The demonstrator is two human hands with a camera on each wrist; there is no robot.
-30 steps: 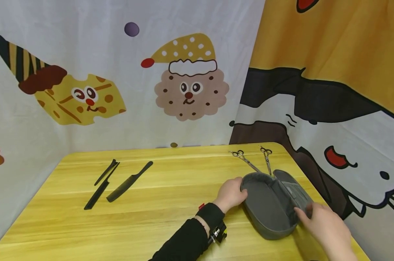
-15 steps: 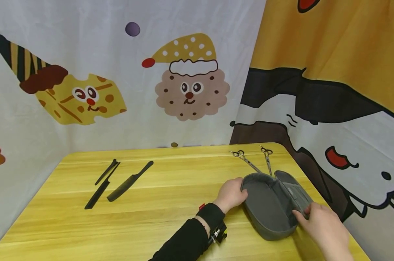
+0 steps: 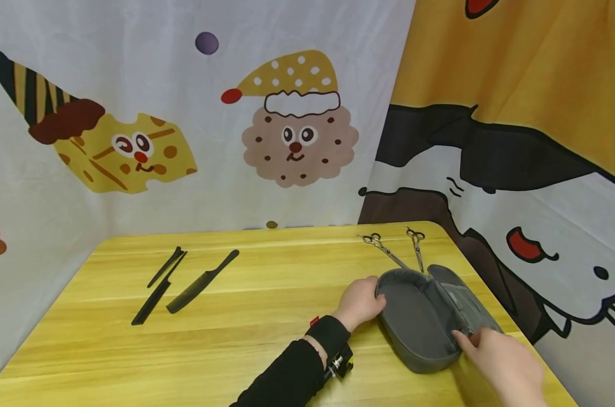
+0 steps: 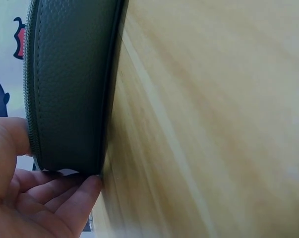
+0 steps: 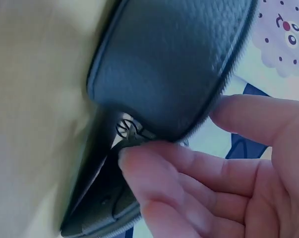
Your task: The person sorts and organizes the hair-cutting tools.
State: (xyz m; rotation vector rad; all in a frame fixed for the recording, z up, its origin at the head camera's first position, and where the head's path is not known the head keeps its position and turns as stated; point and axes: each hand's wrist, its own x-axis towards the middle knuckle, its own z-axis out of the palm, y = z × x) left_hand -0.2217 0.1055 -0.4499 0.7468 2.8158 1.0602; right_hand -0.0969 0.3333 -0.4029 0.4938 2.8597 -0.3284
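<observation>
Both my hands pinch the grey case (image 3: 419, 322), open on the bench's (image 3: 185, 362) right: left hand (image 3: 359, 305) at its side, right hand (image 3: 506, 359) just slid inward, baring more lid (image 3: 462, 294); access looks easy.

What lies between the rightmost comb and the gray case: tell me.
The left hand, gripping the gray case, with bare tabletop from there to the rightmost comb; the head view shows this.

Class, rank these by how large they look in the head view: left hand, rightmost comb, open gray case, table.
1. Table
2. Open gray case
3. Left hand
4. Rightmost comb, long but thin
</observation>
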